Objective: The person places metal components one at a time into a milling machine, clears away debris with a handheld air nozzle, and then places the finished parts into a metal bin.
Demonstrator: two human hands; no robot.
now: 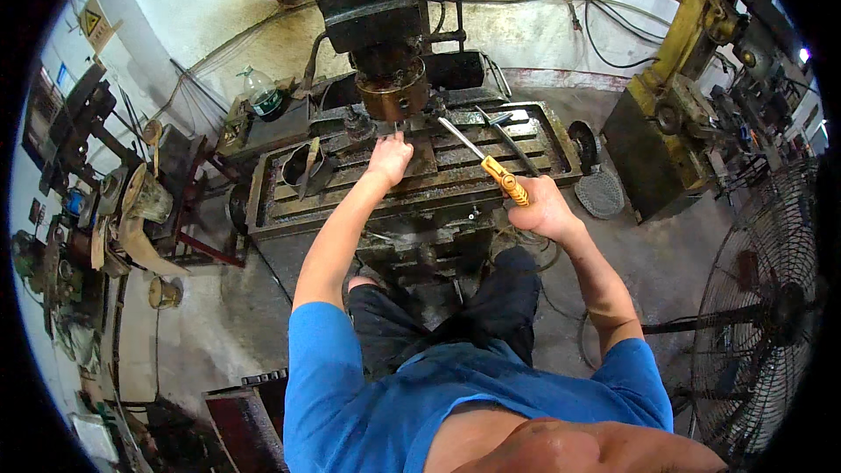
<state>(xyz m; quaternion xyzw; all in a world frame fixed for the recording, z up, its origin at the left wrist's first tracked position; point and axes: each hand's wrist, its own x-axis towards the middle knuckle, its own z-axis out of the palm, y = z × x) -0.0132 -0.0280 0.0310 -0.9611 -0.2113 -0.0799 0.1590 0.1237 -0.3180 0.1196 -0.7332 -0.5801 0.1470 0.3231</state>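
Brown cylindrical metal spindle head (392,95) just above left hand (392,159); fingertips unclear, can't tell if pinching. Right hand (545,212) clasps yellow ridged-handled, thin-rodded tool (501,175), grip end hidden.

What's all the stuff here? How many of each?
Milling machine: 1, dark, top centre
Slotted table: 1, grey, centre
Open container: 1, dark, table's left
Hammer-like tool: 1, dark, table's right
Bottle: 1, greenish, behind table's left
Standing fan: 1, black, right
Big machine: 1, yellow and dark, upper right
Clutter: uncountable, mixed, far left
Handled tool: 1, yellow and silver, centre
Left fingers: one set, bare, below spindle
Right fingers: one set, bare, on yellow handle
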